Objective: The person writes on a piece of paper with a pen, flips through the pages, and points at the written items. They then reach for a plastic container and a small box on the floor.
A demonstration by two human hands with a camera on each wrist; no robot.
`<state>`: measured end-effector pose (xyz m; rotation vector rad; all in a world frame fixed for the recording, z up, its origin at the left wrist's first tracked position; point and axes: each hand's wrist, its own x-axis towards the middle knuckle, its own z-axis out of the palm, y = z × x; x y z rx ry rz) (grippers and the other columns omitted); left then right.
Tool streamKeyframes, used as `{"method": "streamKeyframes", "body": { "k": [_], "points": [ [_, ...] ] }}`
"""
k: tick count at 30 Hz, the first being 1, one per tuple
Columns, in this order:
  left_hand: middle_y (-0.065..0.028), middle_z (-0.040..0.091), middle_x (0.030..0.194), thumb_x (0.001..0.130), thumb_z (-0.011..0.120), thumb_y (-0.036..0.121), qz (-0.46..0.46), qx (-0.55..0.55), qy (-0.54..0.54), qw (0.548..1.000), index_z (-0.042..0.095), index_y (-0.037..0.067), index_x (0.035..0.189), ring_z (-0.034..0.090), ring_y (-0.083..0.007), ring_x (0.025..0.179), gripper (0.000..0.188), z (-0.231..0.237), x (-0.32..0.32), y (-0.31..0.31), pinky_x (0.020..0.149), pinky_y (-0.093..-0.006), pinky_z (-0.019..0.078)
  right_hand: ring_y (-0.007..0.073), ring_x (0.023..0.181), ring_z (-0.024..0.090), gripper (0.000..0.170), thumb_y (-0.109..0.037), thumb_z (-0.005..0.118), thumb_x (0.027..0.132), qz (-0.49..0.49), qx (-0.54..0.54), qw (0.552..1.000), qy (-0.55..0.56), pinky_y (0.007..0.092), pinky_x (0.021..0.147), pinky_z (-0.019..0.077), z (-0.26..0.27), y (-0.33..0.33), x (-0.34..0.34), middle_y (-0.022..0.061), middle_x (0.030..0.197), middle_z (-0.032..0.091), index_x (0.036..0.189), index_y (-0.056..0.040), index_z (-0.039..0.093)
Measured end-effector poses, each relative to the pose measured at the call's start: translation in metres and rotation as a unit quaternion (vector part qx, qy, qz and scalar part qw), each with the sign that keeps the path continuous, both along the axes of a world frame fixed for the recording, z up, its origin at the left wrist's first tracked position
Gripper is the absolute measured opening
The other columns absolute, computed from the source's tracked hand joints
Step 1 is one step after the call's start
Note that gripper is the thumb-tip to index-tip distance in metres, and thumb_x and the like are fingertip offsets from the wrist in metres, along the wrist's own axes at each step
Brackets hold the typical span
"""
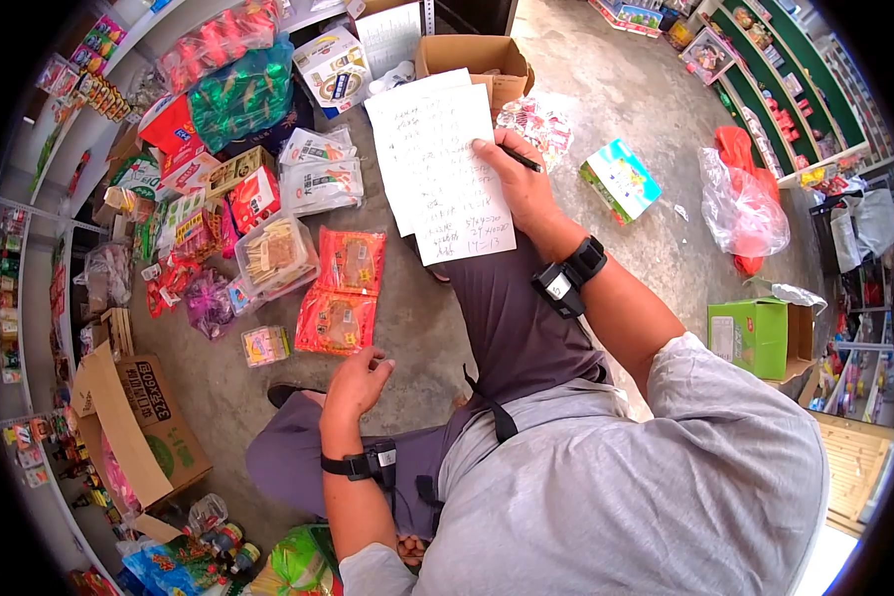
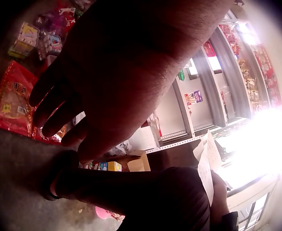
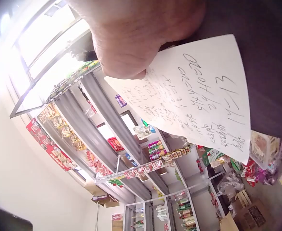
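Observation:
My right hand [image 1: 528, 191] holds handwritten sheets of paper [image 1: 445, 174] over my knee, the thumb on the right edge of the top sheet. A black pen [image 1: 519, 158] sticks out between the fingers of the same hand. In the right wrist view, lines of writing and sums cover the paper [image 3: 198, 96]. My left hand [image 1: 358, 382] hangs with relaxed fingers and holds nothing. Just beyond its fingertips, two red snack packets [image 1: 336, 320] with clear windows lie end to end on the concrete floor. The left wrist view shows those fingers spread, beside a red packet [image 2: 11, 98].
A clear tub of sticks [image 1: 276, 256], a small colourful pack [image 1: 265, 346] and white packets [image 1: 321, 184] lie to the left. Open cardboard boxes [image 1: 154, 427] stand at the lower left and top. A green box [image 1: 748, 338] and red bag [image 1: 743, 199] are on the right. Stocked shelves line the walls.

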<state>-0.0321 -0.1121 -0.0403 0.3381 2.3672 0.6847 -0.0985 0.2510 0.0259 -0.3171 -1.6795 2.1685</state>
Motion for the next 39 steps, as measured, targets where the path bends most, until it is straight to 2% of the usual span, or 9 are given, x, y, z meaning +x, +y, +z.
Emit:
{"method": "streamKeyframes", "body": {
  "k": [4,12,16,19,21,25,26,39],
  "points": [
    [-0.0191,0.072,0.104,0.089,0.065,0.038,-0.001,0.003,0.016,1.0,0.068,0.004,0.116,0.068,-0.0365,0.1,0.043,-0.004,0.002,-0.002,0.088,-0.0442,0.052,0.0069,0.077,0.059,0.015,-0.019,0.066,0.096,-0.006,0.045,0.999,-0.003,0.0232,0.07,0.0478,0.002,0.001,0.001,-0.0006,0.086,0.066,0.096,-0.004,0.067],
    [-0.0209,0.071,0.108,0.09,0.065,0.037,-0.003,-0.008,0.004,1.0,0.068,0.003,0.113,0.068,-0.0347,0.103,0.041,-0.003,0.0,-0.006,0.088,-0.0429,0.0521,0.0065,0.077,0.059,0.011,-0.016,0.066,0.096,-0.006,0.009,1.0,-0.009,0.0229,0.07,0.0478,0.0,-0.004,-0.001,-0.0011,0.087,0.067,0.096,-0.0053,0.067],
    [-0.0216,0.071,0.108,0.09,0.065,0.037,-0.016,-0.013,0.007,1.0,0.069,0.003,0.113,0.068,-0.0356,0.102,0.042,-0.005,-0.001,-0.006,0.088,-0.0435,0.0521,0.0072,0.078,0.059,0.012,-0.017,0.067,0.096,-0.019,0.044,0.999,-0.013,0.0225,0.071,0.0476,0.002,-0.005,0.001,-0.0006,0.087,0.067,0.098,-0.0043,0.068],
    [-0.0234,0.07,0.107,0.088,0.064,0.036,0.0,0.002,-0.011,1.0,0.068,0.002,0.114,0.066,-0.0395,0.105,0.043,0.002,-0.001,-0.007,0.091,-0.0466,0.0507,0.0064,0.077,0.058,0.014,-0.018,0.067,0.095,-0.024,0.083,0.996,-0.01,0.0222,0.07,0.0462,-0.003,-0.003,-0.001,-0.0012,0.086,0.066,0.098,-0.0039,0.069],
    [-0.0214,0.071,0.105,0.089,0.064,0.037,-0.003,0.0,0.005,1.0,0.069,0.003,0.113,0.067,-0.0375,0.101,0.041,-0.001,0.0,-0.008,0.088,-0.0448,0.0518,0.0057,0.076,0.057,0.015,-0.018,0.068,0.095,-0.04,0.123,0.991,-0.025,0.0217,0.069,0.0452,-0.001,-0.004,-0.001,-0.0022,0.084,0.066,0.098,-0.0036,0.07],
    [-0.0199,0.072,0.104,0.089,0.064,0.037,0.002,-0.006,0.006,1.0,0.069,0.003,0.112,0.068,-0.0359,0.1,0.04,-0.005,0.0,-0.009,0.087,-0.0438,0.0523,0.0056,0.076,0.056,0.015,-0.019,0.068,0.095,-0.024,0.106,0.994,-0.006,0.0215,0.069,0.0437,-0.005,-0.003,-0.003,-0.0029,0.084,0.065,0.097,-0.0034,0.07],
    [-0.0197,0.072,0.104,0.089,0.065,0.037,0.001,-0.006,0.006,1.0,0.068,0.003,0.112,0.068,-0.0358,0.1,0.041,-0.007,0.001,-0.01,0.087,-0.0439,0.0524,0.0056,0.076,0.055,0.015,-0.019,0.067,0.096,-0.029,0.149,0.988,-0.01,0.0217,0.068,0.0432,0.001,-0.004,-0.001,-0.0031,0.084,0.064,0.096,-0.004,0.069],
    [-0.0195,0.071,0.106,0.09,0.064,0.036,-0.003,-0.002,0.007,1.0,0.068,0.003,0.114,0.067,-0.0369,0.102,0.041,-0.007,0.0,-0.012,0.09,-0.0449,0.0521,0.0054,0.079,0.054,0.017,-0.022,0.065,0.097,-0.017,0.125,0.992,-0.024,0.0218,0.071,0.0432,0.001,-0.006,-0.003,-0.0021,0.089,0.064,0.098,-0.0046,0.068]
  ]
}}
